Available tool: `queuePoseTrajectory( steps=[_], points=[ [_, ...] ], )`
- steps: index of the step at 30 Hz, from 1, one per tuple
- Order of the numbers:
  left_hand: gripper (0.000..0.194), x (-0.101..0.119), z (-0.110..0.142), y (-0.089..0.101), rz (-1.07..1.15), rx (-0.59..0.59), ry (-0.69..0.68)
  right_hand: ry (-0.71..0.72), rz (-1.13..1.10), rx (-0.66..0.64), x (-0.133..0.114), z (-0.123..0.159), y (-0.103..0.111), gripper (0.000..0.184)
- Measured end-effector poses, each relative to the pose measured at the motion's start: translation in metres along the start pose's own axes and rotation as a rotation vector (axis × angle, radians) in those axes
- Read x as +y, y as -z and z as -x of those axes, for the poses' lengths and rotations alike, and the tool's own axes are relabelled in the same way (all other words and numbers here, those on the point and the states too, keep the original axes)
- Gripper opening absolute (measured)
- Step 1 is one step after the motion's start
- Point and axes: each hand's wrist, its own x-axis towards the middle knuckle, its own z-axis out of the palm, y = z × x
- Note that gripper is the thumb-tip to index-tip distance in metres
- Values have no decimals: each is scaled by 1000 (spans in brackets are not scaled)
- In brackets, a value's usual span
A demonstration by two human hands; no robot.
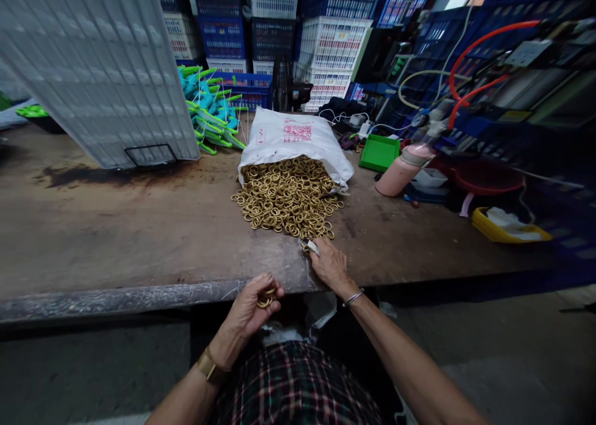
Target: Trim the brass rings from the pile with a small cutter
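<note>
Brass-coloured rings spill in a heap from the mouth of a white plastic bag lying on the table. My left hand is just past the table's front edge, fingers curled round a few gold rings. My right hand is at the front of the heap, its fingers closed on a small tool with a white part. The tool's dark tip touches or nearly touches a ring at the heap's edge; its kind is too small to tell.
A tall pale ribbed plastic crate stands at the left. Bright green and blue plastic pieces are piled behind it. Right of the bag are a green tray, a pink bottle and a yellow tray. Stacked crates line the back.
</note>
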Motion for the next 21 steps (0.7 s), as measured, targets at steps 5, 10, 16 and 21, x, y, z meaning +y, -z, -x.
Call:
queuePoseTrajectory(
  steps=[5, 10, 16, 21],
  points=[
    [25, 0, -1, -1, -50, -57, -29, -4, -6, -12, 1, 1, 0, 18],
    [28, -2, -1, -6, -184, -66, -72, 46, -95, 21, -3, 6, 1, 16],
    [41, -5, -5, -15, -363, 6, -184, 322, -306, 28, -27, 27, 1, 17],
    [40, -3, -6, -12, -400, 28, -177, 382, -506, -9, -45, 37, 0, 13]
  ],
)
